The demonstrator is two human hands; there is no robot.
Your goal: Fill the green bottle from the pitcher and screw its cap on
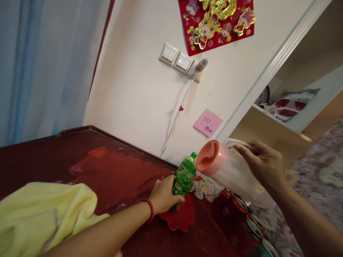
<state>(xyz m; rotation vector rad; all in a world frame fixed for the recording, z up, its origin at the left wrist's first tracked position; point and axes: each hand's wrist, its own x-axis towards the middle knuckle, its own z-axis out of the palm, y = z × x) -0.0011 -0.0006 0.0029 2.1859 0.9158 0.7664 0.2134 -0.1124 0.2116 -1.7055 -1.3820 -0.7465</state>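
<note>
My left hand (164, 194) grips a small green plastic bottle (184, 175) with a green cap, which stands on a red scalloped tray (182, 217) on the dark red table (80, 150). My right hand (264, 166) holds a clear plastic jug (233, 171) with a pink-orange lid, tipped on its side in the air just right of the bottle, lid end toward the bottle's cap. A red bead bracelet circles my left wrist.
A yellow towel (40, 214) lies at the near left of the table. On the wall are light switches (177, 59), a plug with white cable (199, 67), a pink note (207, 122) and a red decoration (217, 21). Printed cups sit behind the tray. A doorway and bed are at right.
</note>
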